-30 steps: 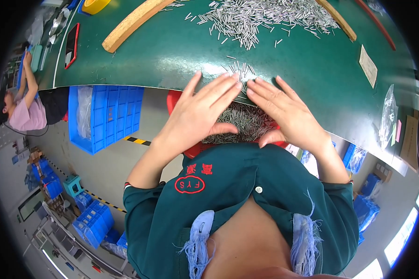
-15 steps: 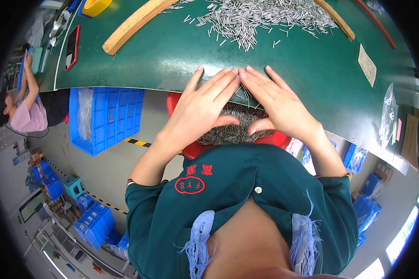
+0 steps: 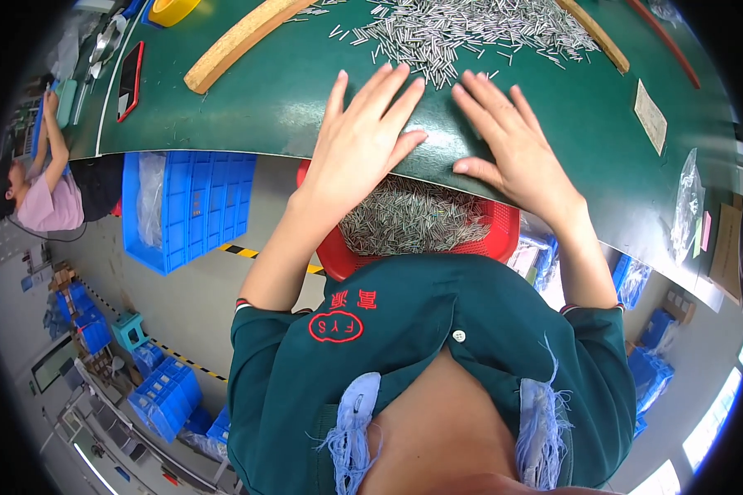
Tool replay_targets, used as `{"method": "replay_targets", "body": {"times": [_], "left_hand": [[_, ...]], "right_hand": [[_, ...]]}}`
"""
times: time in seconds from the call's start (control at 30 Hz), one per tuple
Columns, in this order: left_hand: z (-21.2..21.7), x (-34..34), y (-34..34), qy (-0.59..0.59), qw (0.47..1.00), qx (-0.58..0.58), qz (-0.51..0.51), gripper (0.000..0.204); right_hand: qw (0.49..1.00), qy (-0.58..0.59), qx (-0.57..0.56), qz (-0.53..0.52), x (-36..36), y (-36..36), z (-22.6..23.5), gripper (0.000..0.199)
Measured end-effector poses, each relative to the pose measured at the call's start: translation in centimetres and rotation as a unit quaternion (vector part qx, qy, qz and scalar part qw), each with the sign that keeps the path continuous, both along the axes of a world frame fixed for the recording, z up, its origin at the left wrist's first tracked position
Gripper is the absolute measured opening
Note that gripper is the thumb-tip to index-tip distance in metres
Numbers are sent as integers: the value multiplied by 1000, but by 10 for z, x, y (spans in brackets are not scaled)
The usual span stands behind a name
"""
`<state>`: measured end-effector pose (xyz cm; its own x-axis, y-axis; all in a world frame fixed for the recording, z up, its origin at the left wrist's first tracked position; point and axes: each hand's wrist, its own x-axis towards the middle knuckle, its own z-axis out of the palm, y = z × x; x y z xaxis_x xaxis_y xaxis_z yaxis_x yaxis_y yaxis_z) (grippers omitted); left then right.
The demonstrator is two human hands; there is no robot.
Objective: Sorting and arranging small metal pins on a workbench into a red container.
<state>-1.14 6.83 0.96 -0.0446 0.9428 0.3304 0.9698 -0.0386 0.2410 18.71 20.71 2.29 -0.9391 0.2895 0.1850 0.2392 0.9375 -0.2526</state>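
Note:
A wide pile of small metal pins (image 3: 470,33) lies on the green tabletop (image 3: 248,120). My left hand (image 3: 359,132) is over the table just short of the pile, fingers spread, holding nothing. To its right, my right hand (image 3: 512,144) is open too, its fingertips near the pile's front edge. Below the table edge, a red plastic basket (image 3: 504,235) sits against my body, filled with many more metal pins (image 3: 413,219). My left wrist and forearm cover part of the basket's left side.
Wooden bars (image 3: 239,45) flank the pile. A phone with a red case (image 3: 130,81) and a yellow tape roll (image 3: 172,10) lie at left. A paper card (image 3: 650,117) and a plastic bag (image 3: 688,206) are at right. Blue crates (image 3: 198,206) stand left; another person (image 3: 49,194) works beyond.
Both hands have moved forward from the table edge toward the pile and drawn apart. The few pins under my fingers at the edge are gone, and more of the basket shows.

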Motion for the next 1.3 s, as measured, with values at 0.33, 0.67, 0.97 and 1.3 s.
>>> {"method": "replay_targets", "body": {"times": [0.33,0.67,0.97,1.3], "left_hand": [[-7,2,15,-35,999,-14,-26,59],[0,15,-36,-51,997,-15,-64,65],[-3,11,-68,-45,998,-19,-28,59],[-6,30,-55,-76,994,-22,-80,58]], "right_hand": [[999,-15,-14,44,-14,8,-8,103],[995,-23,-60,70,6,-28,0,105],[997,-31,-47,46,27,-27,2,103],[988,-31,-111,103,27,-31,5,101]]}}
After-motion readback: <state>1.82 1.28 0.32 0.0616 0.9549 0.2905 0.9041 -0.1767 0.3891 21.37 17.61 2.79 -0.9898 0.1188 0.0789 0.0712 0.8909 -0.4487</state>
